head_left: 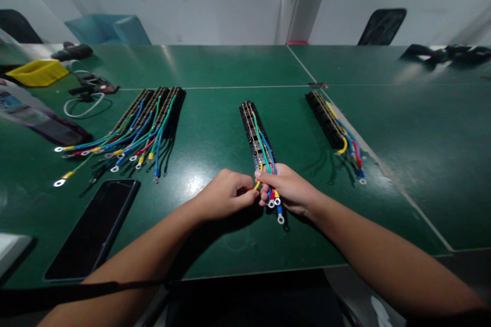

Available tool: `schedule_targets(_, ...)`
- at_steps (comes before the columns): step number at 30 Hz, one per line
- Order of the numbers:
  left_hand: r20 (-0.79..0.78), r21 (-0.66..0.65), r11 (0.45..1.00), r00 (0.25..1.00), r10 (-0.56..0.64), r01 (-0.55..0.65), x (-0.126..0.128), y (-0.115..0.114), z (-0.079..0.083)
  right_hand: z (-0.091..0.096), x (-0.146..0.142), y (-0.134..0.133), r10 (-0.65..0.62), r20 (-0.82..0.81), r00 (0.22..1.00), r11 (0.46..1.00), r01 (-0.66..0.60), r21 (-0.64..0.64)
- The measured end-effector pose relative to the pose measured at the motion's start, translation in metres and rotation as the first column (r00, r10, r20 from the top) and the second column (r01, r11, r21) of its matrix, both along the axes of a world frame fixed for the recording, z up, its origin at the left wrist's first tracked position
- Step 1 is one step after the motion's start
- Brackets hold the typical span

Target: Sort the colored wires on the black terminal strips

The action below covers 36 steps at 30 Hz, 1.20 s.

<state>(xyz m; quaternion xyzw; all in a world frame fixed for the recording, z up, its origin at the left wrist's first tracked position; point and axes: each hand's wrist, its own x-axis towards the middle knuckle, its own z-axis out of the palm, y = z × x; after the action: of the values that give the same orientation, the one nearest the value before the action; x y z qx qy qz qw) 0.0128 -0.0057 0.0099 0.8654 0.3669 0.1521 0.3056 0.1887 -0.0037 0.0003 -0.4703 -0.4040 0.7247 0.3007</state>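
A black terminal strip with coloured wires lies in the middle of the green table. My left hand is closed in a pinch on a yellow wire at the strip's near end. My right hand is closed around the bundle of coloured wires, whose ring terminals stick out below the fingers. The two hands nearly touch.
Several wired strips lie to the left, one more strip to the right. A black phone rests at the near left. A yellow tray, cables and a packet sit far left. Black objects lie far right.
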Motion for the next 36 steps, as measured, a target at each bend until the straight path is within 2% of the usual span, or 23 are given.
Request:
schedule_targets(6,-0.013,0.013,0.999,0.999,0.029,-0.029,0.0001,0.0006,-0.0021,0.0015,0.0001,-0.0004,0.0,0.01,1.0,1.0,0.0,-0.001)
schedule_targets(13,0.002,0.002,1.0,1.0,0.007,-0.007,0.001,-0.0008,0.0017,0.0009,0.0001,-0.0007,-0.005,-0.009,1.0,1.0,0.005,-0.006)
schedule_targets(19,-0.009,0.022,0.998,0.998,0.065,-0.065,0.0017,0.0,-0.003,0.0022,-0.0008,-0.0008,-0.005,0.015,1.0,1.0,0.005,0.0)
schedule_targets(26,-0.019,0.01,1.0,1.0,0.02,-0.019,0.0015,-0.0019,0.0013,0.0001,-0.0001,-0.0002,-0.002,-0.001,1.0,1.0,0.002,-0.007)
schedule_targets(32,-0.02,0.041,0.997,0.998,0.067,-0.066,0.0017,-0.0008,-0.0029,0.0018,-0.0005,-0.0007,0.004,0.003,1.0,1.0,-0.004,0.005)
schedule_targets(36,-0.022,0.029,0.998,0.998,0.051,-0.05,0.0016,-0.0015,-0.001,0.0025,-0.0008,-0.0008,-0.001,-0.002,1.0,1.0,0.001,-0.004)
